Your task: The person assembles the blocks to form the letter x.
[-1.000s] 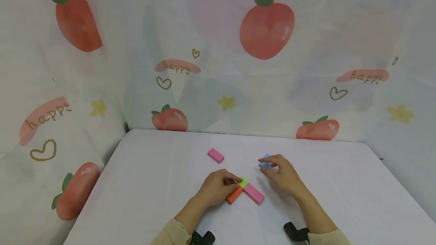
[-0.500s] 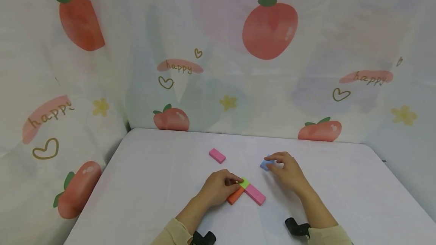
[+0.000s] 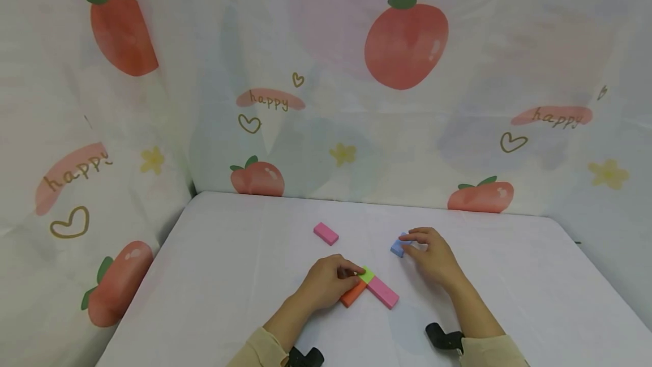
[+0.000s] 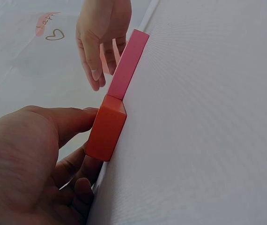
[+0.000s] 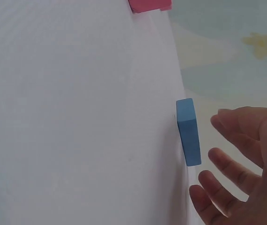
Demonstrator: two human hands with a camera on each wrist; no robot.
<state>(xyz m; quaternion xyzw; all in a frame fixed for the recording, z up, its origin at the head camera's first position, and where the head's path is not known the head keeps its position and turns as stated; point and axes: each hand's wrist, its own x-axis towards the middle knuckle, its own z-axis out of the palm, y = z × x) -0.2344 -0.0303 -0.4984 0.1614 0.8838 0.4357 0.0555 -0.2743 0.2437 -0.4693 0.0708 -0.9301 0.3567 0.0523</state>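
Observation:
In the head view my left hand holds the orange block between thumb and fingers, its index fingertip by a yellow-green block. That green block meets the orange one at a corner, where a long pink block also joins at an angle. The left wrist view shows the thumb against the orange block; some fingers are hidden behind it. Farther back on the right lies a blue block. My right hand hovers beside it, fingers loosely bent and spread, apart from the blue block in the right wrist view.
Another pink block lies alone toward the back of the white-covered table. Patterned cloth walls stand behind and at the left. Black wrist mounts sit near both cuffs.
My right hand has drawn slightly rightward off the blue block, leaving more of it visible. The left hand keeps its place at the joined blocks. The head view has shifted slightly.

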